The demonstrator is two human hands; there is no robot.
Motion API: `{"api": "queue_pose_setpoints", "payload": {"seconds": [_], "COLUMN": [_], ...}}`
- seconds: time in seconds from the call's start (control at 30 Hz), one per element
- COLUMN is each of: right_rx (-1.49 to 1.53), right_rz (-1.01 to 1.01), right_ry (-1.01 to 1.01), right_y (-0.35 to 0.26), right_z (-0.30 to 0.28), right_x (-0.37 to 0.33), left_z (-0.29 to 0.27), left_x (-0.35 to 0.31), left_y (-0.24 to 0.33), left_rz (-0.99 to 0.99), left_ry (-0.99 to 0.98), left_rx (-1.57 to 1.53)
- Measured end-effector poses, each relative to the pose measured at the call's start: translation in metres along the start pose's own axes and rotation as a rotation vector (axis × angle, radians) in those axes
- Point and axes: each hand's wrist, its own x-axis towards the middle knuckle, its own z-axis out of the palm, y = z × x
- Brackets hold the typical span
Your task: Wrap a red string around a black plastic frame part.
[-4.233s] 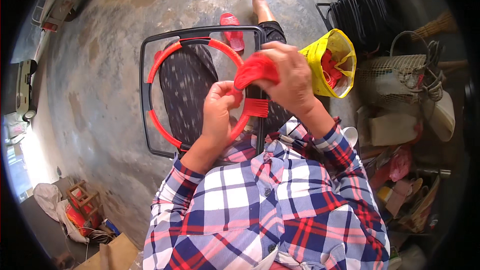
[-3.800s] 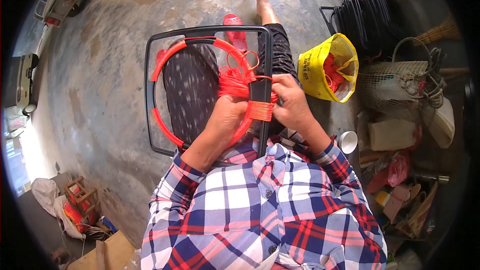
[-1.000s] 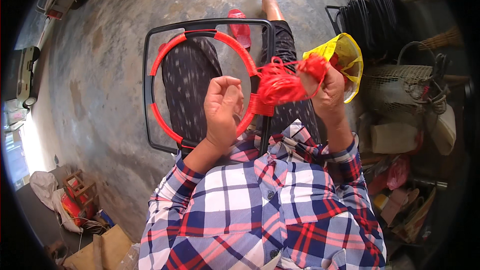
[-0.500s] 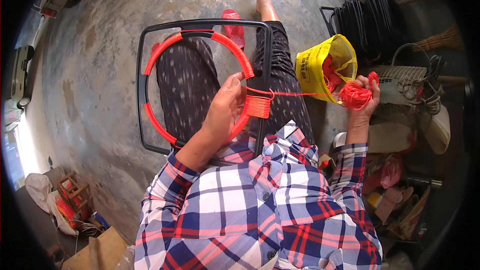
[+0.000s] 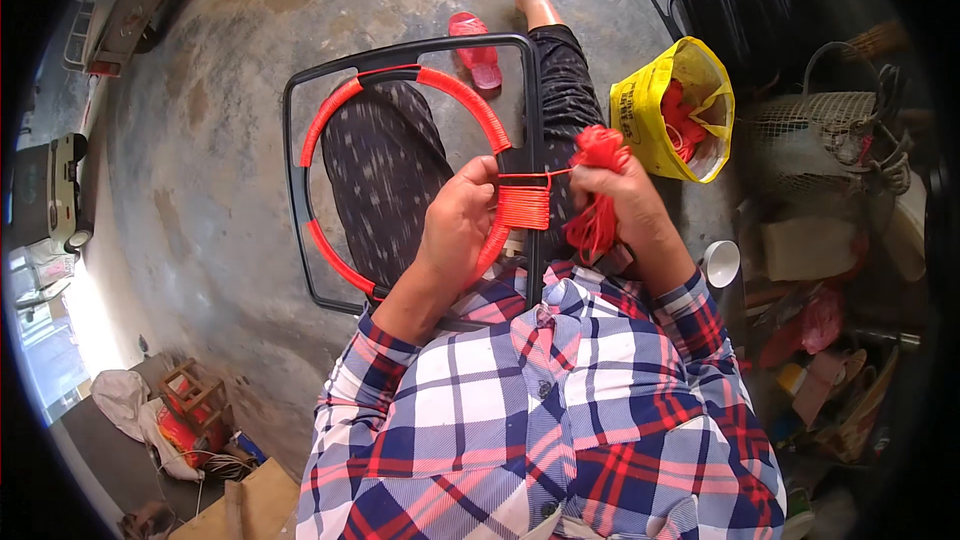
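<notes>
A black frame (image 5: 289,190) with an inner ring lies across my lap. Red cord (image 5: 470,90) is wrapped round several stretches of the ring, leaving black gaps. On the right, a block of red windings (image 5: 524,207) joins the ring to the frame's side bar. My left hand (image 5: 461,215) is closed round the ring just left of that block, its fingers partly behind it. In my right hand (image 5: 632,205) is a bundle of red cord (image 5: 597,225), gripped close to the right of the bar. A short strand runs from the bundle to the top of the windings.
A yellow bag (image 5: 640,120) with red material inside stands right of my leg. Black metal frames (image 5: 735,5) are stacked behind it. A white cup (image 5: 720,263), a wire basket (image 5: 805,130) and clutter lie to the right. A red slipper (image 5: 475,50) rests on the concrete floor (image 5: 210,190).
My right hand has come left with the cord bundle, from beside the yellow bag to near the frame. The strand between is much shorter. My left hand still holds the ring.
</notes>
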Motion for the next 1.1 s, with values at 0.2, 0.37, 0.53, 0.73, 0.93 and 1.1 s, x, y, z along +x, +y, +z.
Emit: {"api": "queue_pose_setpoints", "payload": {"seconds": [0.2, 0.37, 0.53, 0.73, 0.93, 1.1], "right_rx": [0.740, 0.605, -0.092, -0.413, -0.763, -0.551], "right_rz": [-0.224, -0.207, -0.177, -0.237, -0.414, -0.283], "right_ry": [-0.022, -0.043, 0.154, 0.046, 0.029, -0.015], "right_y": [0.003, 0.007, 0.000, 0.007, 0.000, 0.005], "right_z": [0.014, 0.000, 0.018, 0.021, 0.033, 0.028], "right_x": [-0.004, 0.001, -0.005, 0.000, 0.003, 0.009], "left_z": [0.012, -0.001, -0.008, -0.004, -0.009, -0.011], "left_x": [0.001, 0.001, -0.001, -0.004, -0.001, -0.005], "left_y": [0.008, 0.000, -0.006, -0.005, -0.003, -0.005], "left_rz": [-0.116, -0.168, -0.087, -0.074, -0.038, -0.045], "left_ry": [0.004, 0.052, 0.077, 0.111, 0.080, 0.111], "left_rx": [0.027, 0.097, 0.175, 0.184, 0.127, 0.218]}}
